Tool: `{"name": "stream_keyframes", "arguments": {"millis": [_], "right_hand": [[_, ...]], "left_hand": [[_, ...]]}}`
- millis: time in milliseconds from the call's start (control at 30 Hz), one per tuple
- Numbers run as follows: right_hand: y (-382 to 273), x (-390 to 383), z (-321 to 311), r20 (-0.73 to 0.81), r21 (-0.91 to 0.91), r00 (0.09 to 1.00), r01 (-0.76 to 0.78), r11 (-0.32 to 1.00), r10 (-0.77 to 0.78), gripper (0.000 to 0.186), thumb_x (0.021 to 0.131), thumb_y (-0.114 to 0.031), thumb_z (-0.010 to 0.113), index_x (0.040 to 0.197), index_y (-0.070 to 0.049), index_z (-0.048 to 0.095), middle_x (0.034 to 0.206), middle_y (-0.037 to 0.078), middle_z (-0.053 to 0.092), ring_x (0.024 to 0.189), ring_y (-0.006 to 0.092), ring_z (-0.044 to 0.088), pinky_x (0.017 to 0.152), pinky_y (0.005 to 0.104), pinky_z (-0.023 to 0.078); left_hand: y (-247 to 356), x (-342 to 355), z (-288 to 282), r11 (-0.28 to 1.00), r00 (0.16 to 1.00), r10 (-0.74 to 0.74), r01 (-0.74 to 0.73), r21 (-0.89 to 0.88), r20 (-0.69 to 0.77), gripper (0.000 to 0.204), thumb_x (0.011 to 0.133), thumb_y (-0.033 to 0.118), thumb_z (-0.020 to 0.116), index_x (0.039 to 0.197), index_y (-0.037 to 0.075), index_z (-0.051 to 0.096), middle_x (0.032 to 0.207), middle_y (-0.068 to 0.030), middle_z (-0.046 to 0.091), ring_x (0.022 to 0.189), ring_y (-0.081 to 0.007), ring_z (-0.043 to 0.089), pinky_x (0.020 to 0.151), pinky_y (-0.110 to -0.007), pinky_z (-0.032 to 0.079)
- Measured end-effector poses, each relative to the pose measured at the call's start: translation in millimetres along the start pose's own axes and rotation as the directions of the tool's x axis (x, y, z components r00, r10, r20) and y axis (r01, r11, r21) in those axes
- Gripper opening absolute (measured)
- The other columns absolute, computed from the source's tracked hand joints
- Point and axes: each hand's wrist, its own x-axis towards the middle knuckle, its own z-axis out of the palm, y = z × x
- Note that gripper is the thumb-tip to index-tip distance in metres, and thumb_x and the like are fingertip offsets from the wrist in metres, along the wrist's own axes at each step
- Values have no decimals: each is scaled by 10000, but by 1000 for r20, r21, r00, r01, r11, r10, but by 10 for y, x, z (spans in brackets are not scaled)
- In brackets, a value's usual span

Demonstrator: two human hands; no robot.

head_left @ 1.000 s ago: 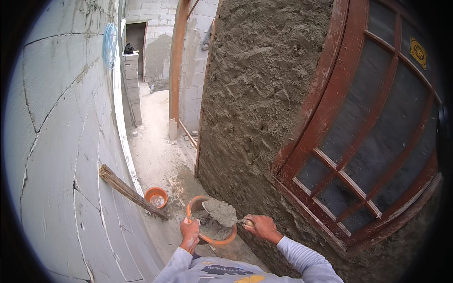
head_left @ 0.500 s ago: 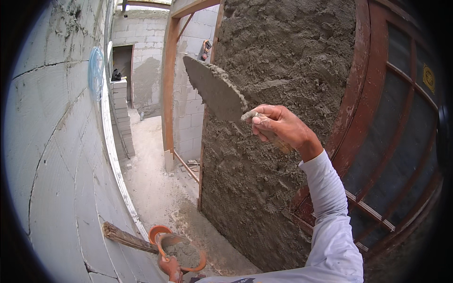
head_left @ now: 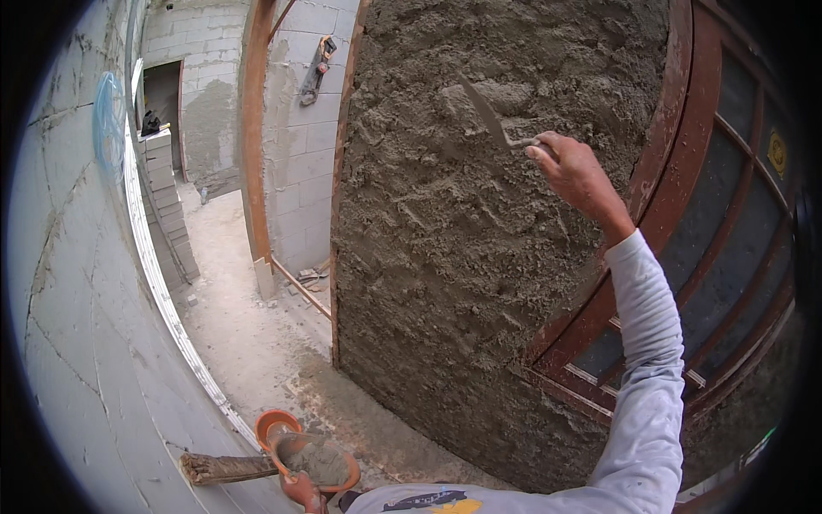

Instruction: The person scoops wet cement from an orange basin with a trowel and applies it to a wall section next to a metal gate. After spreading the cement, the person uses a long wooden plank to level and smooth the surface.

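The right hand (head_left: 578,176) is raised, with its fingers closed around the handle of a grey, mortar-stained trowel (head_left: 485,111). The trowel blade lies in front of a rough wall coated in dark grey mortar (head_left: 445,257), left of a reddish-brown wooden window frame (head_left: 676,128). The blade appears nearly edge-on; whether it touches the coating cannot be told.

The left hand (head_left: 302,491) is low, with its fingers curled at the rim of an orange round bucket (head_left: 353,474) containing grey wet mortar (head_left: 318,463). The fingertips are hidden.

Possible faults:
- Coating slump: excess blade pressure or an overly thick layer may pull material off the wall.
- Gouging: a steeply angled blade edge may dig in.
- Spillage: the one-sided hold may let the bucket tip, or it may knock the adjacent weathered wooden beam (head_left: 224,469).
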Motion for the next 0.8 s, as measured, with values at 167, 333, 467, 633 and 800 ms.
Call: {"name": "stream_keyframes", "arguments": {"millis": [167,333,467,633,800], "right_hand": [[106,370,1130,-2,-50,1000,2,999,-2,428,1086,-367,596,1302,-7,681,1201,265,739,1149,467,683,981,567,522],[346,227,900,-145,-74,989,-22,997,11,458,1078,-377,607,1333,-4,681,1259,258,734,1202,465,665,1027,541,518],[442,-131,369,-101,-177,992,-87,980,70,481,1075,-392,619,1362,-11,682,1288,234,734,1234,440,659,1065,517,507],[653,-455,-252,-179,-348,984,-81,934,19,470,1071,-395,636,1363,-31,695,1331,225,723,1244,439,655,1082,512,505],[370,-522,-614,-240,-604,970,-113,789,-44,400,1056,-401,657,1343,-126,699,1132,156,728,1034,377,732,923,503,579]], "left_hand": [[285,-141,298,982,985,-103,123,-145,137,365,872,-66,527,1218,-77,642,1023,-122,719,845,-231,715,783,-362,578],[797,-360,296,978,971,-205,209,-16,120,368,880,-55,523,1232,-71,631,1050,-121,715,879,-227,713,810,-355,570],[366,-83,321,976,972,-212,204,80,98,346,884,-44,527,1212,-62,633,1041,-117,714,832,-225,704,750,-355,565],[186,-22,326,980,974,-180,166,108,135,333,891,-39,522,1207,-61,625,1036,-124,716,797,-232,713,697,-369,580],[-153,136,150,948,963,-59,137,-288,263,371,898,-46,503,1253,-60,608,1070,-141,723,862,-258,748,765,-406,622]]}}
